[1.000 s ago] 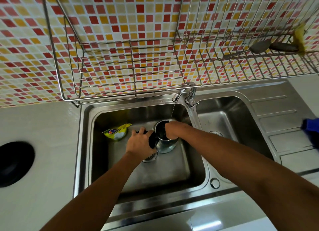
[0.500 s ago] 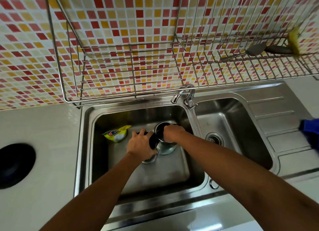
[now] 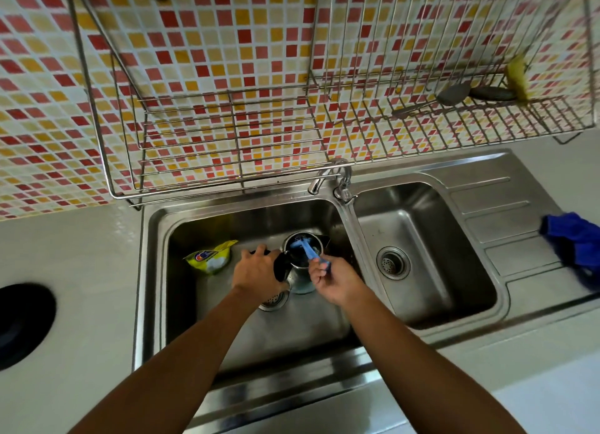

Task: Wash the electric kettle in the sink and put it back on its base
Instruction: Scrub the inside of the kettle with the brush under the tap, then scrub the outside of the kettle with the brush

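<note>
The kettle point(image 3: 300, 279) stood upright in the left basin of the sink point(image 3: 152, 271), lid open, mouth facing up at me. My left hand point(image 3: 259, 276) was wrapped round its black handle, fingers curled tight, holding it steady. My right hand point(image 3: 337, 282) gripped the blue brush point(image 3: 312, 254) by the end of its handle, with the head down inside the kettle, against the dark inner wall.

Just under my left wrist sat the strainer point(image 3: 274, 300) in the basin floor, half hidden. To the left, near the basin's back corner, lay a yellow packet point(image 3: 211, 258), apart from the kettle. The tap point(image 3: 328, 177) stood behind, on the divide between the two basins, its spout over the left one; whether water was running I could not tell.

The right basin showed only its drain point(image 3: 393, 261). Beyond it, on the drainboard, a blue cloth point(image 3: 574, 242) lay crumpled. Off to the far left a black disc point(image 3: 22, 323) sat on the counter, well away from the sink. Above it all hung the wire rack point(image 3: 227, 135) against the tiled wall, with a utensil point(image 3: 451, 97) lying in its right section.
</note>
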`<action>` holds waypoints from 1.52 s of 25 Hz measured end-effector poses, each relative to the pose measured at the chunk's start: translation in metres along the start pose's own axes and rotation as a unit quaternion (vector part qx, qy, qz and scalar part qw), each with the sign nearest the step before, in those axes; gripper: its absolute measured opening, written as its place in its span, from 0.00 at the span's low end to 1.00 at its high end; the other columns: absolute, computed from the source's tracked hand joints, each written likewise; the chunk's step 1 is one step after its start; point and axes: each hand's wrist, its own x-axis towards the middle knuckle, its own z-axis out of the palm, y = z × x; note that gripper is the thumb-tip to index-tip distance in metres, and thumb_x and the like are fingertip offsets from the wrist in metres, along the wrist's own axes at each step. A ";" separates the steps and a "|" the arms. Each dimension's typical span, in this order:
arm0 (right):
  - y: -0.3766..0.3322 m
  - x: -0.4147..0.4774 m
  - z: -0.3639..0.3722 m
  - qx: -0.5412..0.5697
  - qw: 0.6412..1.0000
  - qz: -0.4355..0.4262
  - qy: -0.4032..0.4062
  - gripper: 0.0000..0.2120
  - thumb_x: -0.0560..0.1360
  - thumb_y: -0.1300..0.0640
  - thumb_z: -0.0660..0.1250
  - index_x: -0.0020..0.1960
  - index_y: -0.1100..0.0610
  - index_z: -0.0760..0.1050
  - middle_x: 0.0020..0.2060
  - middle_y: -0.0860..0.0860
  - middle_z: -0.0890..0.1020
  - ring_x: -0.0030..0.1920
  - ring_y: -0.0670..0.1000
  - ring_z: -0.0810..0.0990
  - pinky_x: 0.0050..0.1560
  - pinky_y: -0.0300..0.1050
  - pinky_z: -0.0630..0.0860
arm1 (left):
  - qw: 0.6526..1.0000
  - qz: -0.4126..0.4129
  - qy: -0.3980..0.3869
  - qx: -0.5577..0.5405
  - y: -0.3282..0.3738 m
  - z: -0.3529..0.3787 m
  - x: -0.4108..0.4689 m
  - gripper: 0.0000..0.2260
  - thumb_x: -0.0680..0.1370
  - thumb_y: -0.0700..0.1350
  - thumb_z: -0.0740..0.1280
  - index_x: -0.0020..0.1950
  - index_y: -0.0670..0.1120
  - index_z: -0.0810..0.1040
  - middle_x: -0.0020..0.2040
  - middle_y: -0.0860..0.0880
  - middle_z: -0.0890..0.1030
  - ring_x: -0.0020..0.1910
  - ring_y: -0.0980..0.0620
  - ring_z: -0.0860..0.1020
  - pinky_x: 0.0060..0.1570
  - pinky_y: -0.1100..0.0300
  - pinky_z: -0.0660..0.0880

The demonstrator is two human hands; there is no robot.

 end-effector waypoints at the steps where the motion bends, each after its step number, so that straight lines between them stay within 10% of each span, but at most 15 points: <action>1: 0.007 -0.010 -0.005 -0.033 0.999 -0.005 0.002 0.09 0.82 0.61 0.53 0.53 0.65 0.69 0.28 0.55 0.75 0.20 0.45 0.72 0.19 0.33 0.68 | 1.000 0.001 0.000 0.017 0.001 -0.004 -0.003 0.36 0.67 0.69 0.64 0.72 0.54 0.68 0.65 0.47 0.73 0.62 0.39 0.73 0.59 0.47 0.74; 8: 0.030 -0.065 -0.036 -0.296 0.939 -0.161 0.073 0.14 0.80 0.64 0.57 0.63 0.55 0.72 0.40 0.56 0.80 0.26 0.47 0.70 0.24 0.38 0.66 | 0.994 0.030 0.008 0.101 0.006 -0.004 -0.015 0.35 0.70 0.64 0.65 0.70 0.44 0.68 0.64 0.40 0.74 0.62 0.38 0.72 0.60 0.47 0.71; 13: 0.031 -0.044 -0.064 -0.558 0.706 -0.394 0.188 0.17 0.80 0.57 0.62 0.68 0.52 0.75 0.55 0.52 0.84 0.50 0.52 0.83 0.52 0.47 0.79 | 1.000 -0.009 -0.008 0.006 0.005 -0.002 -0.028 0.38 0.65 0.64 0.61 0.74 0.53 0.67 0.61 0.39 0.77 0.60 0.37 0.76 0.63 0.49 0.69; 15: 0.028 -0.020 -0.082 -0.603 0.667 -0.384 0.209 0.17 0.80 0.56 0.62 0.68 0.53 0.76 0.55 0.55 0.84 0.53 0.56 0.83 0.55 0.49 0.78 | 0.998 -0.022 -0.013 -0.062 0.003 -0.005 -0.033 0.33 0.67 0.60 0.68 0.72 0.53 0.71 0.59 0.39 0.78 0.59 0.38 0.76 0.62 0.50 0.71; 19: 0.028 0.010 -0.109 -0.642 0.675 -0.264 0.250 0.16 0.80 0.56 0.60 0.66 0.56 0.77 0.55 0.61 0.83 0.55 0.59 0.82 0.56 0.48 0.77 | 0.987 -0.055 -0.003 -0.152 -0.012 -0.012 -0.038 0.25 0.64 0.57 0.70 0.61 0.56 0.79 0.51 0.45 0.82 0.53 0.42 0.80 0.52 0.53 0.77; 25: 0.054 0.001 -0.107 -0.596 0.685 -0.408 0.094 0.19 0.80 0.54 0.62 0.70 0.48 0.73 0.49 0.46 0.82 0.35 0.39 0.75 0.41 0.42 0.76 | 0.963 -0.107 -0.017 -0.247 -0.039 -0.018 -0.033 0.25 0.61 0.55 0.70 0.58 0.56 0.82 0.45 0.52 0.82 0.47 0.50 0.78 0.41 0.61 0.70; 31: 0.039 0.025 -0.097 -0.627 0.669 -0.338 0.213 0.20 0.81 0.54 0.58 0.72 0.48 0.70 0.52 0.57 0.84 0.46 0.54 0.83 0.48 0.46 0.78 | 0.952 -0.115 -0.025 -0.282 -0.037 -0.015 -0.032 0.30 0.59 0.56 0.69 0.63 0.57 0.81 0.45 0.51 0.83 0.46 0.52 0.80 0.40 0.61 0.73; 38: 0.046 0.025 -0.072 -0.613 0.674 -0.384 0.149 0.20 0.81 0.56 0.60 0.73 0.51 0.69 0.44 0.58 0.83 0.36 0.50 0.79 0.40 0.46 0.75 | 0.932 -0.155 -0.034 -0.326 -0.043 -0.015 -0.034 0.31 0.59 0.55 0.70 0.62 0.49 0.81 0.42 0.51 0.83 0.41 0.57 0.79 0.36 0.65 0.70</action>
